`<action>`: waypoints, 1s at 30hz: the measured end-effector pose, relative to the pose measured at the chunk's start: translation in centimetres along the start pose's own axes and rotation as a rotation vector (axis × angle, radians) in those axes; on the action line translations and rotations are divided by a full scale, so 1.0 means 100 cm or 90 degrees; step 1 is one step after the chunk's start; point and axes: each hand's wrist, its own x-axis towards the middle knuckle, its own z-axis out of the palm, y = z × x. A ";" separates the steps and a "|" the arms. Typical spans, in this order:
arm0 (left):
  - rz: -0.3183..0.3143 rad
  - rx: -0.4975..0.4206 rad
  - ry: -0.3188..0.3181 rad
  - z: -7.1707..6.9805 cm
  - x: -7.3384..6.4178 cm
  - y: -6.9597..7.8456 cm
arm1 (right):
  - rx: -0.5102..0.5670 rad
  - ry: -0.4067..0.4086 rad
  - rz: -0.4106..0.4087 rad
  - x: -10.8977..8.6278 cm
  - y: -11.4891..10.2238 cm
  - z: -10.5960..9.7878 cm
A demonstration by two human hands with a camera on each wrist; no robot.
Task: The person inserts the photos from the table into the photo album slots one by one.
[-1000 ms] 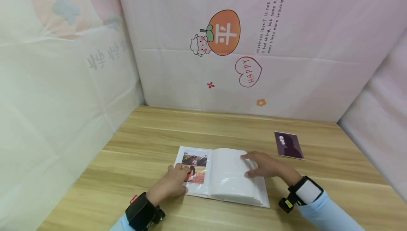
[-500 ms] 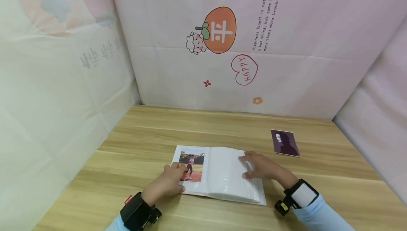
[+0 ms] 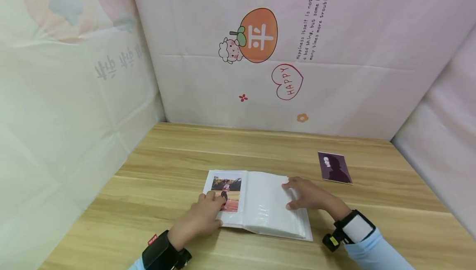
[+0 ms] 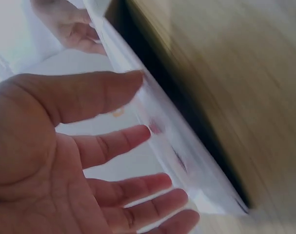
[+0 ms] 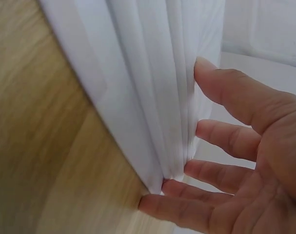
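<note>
A white photo album lies spread on the wooden table. Its left page carries a photo of a runner on a red track, under clear plastic; the thick stack of white pages on the right is blank. My left hand reaches over the lower left of the photo, fingers spread and fairly straight, thumb at the album's near edge. In the left wrist view, a dark shadow runs beneath that edge. With fingers extended, my right hand touches the outer edges of the page stack, as the right wrist view shows.
A dark purple card with a silhouetted figure lies beyond my right hand. White printed cloth walls in the table at the back and on both sides.
My left hand has slid slightly right over the photo, covering more of its lower part. The right hand stays at the page edges. The head view has shifted a little.
</note>
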 end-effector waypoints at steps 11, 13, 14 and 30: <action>0.198 0.030 0.057 0.009 0.002 0.020 | 0.001 0.002 -0.014 -0.004 0.004 -0.001; 0.213 0.033 0.064 0.008 0.003 0.024 | 0.001 0.002 -0.010 -0.004 0.004 0.000; 0.216 0.035 0.066 0.007 0.004 0.026 | 0.002 0.002 -0.008 -0.004 0.004 0.000; 0.295 0.157 -0.031 0.024 0.033 0.071 | 0.006 0.009 -0.006 -0.005 0.008 0.002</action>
